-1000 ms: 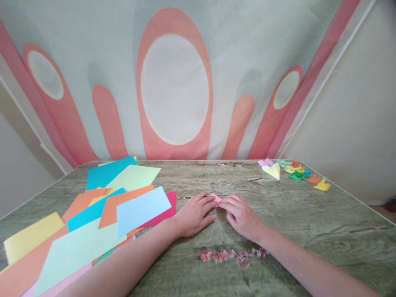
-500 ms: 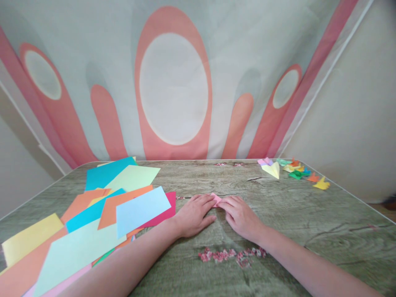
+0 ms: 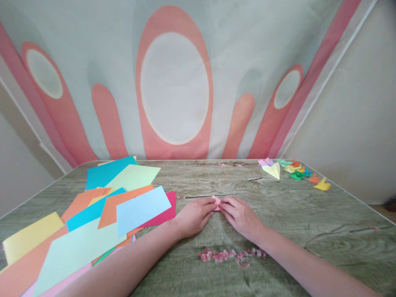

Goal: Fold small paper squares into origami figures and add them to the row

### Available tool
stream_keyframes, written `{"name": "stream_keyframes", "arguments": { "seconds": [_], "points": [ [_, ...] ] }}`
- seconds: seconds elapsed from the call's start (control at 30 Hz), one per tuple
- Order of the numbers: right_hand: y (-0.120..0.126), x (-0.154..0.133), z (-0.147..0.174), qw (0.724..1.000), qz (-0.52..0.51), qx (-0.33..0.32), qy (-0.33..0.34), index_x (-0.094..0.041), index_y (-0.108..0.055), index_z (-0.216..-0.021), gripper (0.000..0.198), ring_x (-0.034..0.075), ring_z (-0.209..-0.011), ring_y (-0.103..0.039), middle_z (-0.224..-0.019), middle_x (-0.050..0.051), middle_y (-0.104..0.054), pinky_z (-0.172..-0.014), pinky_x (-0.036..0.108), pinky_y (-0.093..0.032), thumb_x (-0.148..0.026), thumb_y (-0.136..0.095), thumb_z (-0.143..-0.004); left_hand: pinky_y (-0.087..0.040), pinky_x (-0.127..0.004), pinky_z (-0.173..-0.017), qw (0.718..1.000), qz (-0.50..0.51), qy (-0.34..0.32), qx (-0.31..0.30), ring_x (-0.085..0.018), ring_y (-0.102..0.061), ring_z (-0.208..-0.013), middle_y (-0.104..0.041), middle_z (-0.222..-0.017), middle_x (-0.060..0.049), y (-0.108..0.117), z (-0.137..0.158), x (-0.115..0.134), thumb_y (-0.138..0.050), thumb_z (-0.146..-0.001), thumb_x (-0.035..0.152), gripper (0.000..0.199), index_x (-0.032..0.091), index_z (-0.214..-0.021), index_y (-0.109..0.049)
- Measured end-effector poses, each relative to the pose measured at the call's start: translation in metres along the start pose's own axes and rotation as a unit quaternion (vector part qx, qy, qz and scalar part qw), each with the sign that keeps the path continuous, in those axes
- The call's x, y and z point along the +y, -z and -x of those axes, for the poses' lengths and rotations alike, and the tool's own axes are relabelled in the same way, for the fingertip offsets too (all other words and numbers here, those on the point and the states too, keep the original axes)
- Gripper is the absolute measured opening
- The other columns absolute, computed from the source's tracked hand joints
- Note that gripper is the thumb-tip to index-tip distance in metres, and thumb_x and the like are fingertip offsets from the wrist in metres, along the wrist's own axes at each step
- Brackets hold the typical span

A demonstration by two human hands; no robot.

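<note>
A small piece of folded pink paper [image 3: 217, 203] lies on the table between my two hands, most of it hidden by fingers. My left hand [image 3: 195, 215] grips its left side, thumb now drawn in close to the fingers. From the right, my right hand [image 3: 240, 214] pinches the paper's other edge with its fingertips. Both hands rest low over the wood-grain table [image 3: 287, 222]. How the paper is folded is too small to make out.
Many coloured sheets overlap at the left, among them a light blue sheet [image 3: 142, 211] and a teal sheet [image 3: 108, 175]. Small folded paper figures, including a yellow one [image 3: 322, 184] and a pale yellow one [image 3: 272, 170], sit at the back right. Behind hangs a printed cloth [image 3: 117, 49].
My left thumb has moved in from its spread position toward the fingers and the pink paper. The right hand has shifted only slightly; the paper has turned a little.
</note>
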State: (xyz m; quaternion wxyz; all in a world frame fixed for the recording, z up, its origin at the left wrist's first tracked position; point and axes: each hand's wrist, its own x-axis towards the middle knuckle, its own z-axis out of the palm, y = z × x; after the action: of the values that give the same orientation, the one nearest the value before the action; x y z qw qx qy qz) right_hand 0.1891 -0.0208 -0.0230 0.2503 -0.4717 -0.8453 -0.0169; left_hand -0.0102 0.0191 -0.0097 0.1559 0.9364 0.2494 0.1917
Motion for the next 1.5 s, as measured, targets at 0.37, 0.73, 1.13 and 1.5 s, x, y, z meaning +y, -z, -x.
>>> {"name": "stream_keyframes", "arguments": {
  "seconds": [0.37, 0.73, 1.13, 1.5],
  "points": [
    [-0.005, 0.006, 0.001, 0.997, -0.065, 0.001, 0.031, -0.019, -0.06, -0.102, 0.021, 0.018, -0.091, -0.055, -0.098, 0.007, -0.058, -0.081, 0.033, -0.048, -0.016, -0.045, -0.088, -0.05, -0.035, -0.082, 0.889, 0.334, 0.288, 0.124, -0.023, -0.058, -0.101, -0.061, -0.109, -0.012, -0.003, -0.009, -0.014, -0.064, -0.07, 0.021, 0.038, 0.013, -0.107, -0.058],
    [-0.004, 0.001, 0.0, 0.982, -0.179, 0.039, 0.048, -0.021, -0.06, -0.099, 0.023, 0.018, -0.095, -0.053, -0.101, 0.007, -0.054, -0.082, 0.032, -0.047, -0.008, -0.048, -0.084, -0.049, -0.025, -0.062, 0.9, 0.321, 0.285, 0.079, -0.016, -0.061, -0.074, -0.064, -0.1, -0.01, -0.006, -0.007, -0.013, -0.068, -0.061, 0.021, 0.057, 0.009, -0.114, -0.052],
    [-0.008, 0.002, 0.001, 0.975, -0.217, 0.044, -0.007, -0.02, -0.054, -0.095, 0.021, 0.016, -0.081, -0.054, -0.089, 0.004, -0.055, -0.073, 0.03, -0.045, -0.007, -0.053, -0.078, -0.04, -0.024, -0.073, 0.99, 0.072, 0.116, 0.044, -0.016, -0.055, -0.079, -0.064, -0.08, -0.002, 0.004, -0.004, 0.008, -0.054, -0.073, 0.013, 0.017, 0.019, -0.079, -0.068],
    [-0.004, 0.005, -0.003, 0.982, -0.185, 0.014, -0.027, -0.02, -0.06, -0.082, 0.009, 0.016, -0.078, -0.053, -0.079, 0.003, -0.059, -0.073, 0.031, -0.041, -0.017, -0.052, -0.085, -0.041, -0.026, -0.077, 0.983, 0.06, 0.161, 0.065, -0.018, -0.055, -0.084, -0.061, -0.083, -0.003, -0.001, -0.003, -0.007, -0.066, -0.071, 0.035, 0.019, 0.017, -0.066, -0.063]
  ]
}}
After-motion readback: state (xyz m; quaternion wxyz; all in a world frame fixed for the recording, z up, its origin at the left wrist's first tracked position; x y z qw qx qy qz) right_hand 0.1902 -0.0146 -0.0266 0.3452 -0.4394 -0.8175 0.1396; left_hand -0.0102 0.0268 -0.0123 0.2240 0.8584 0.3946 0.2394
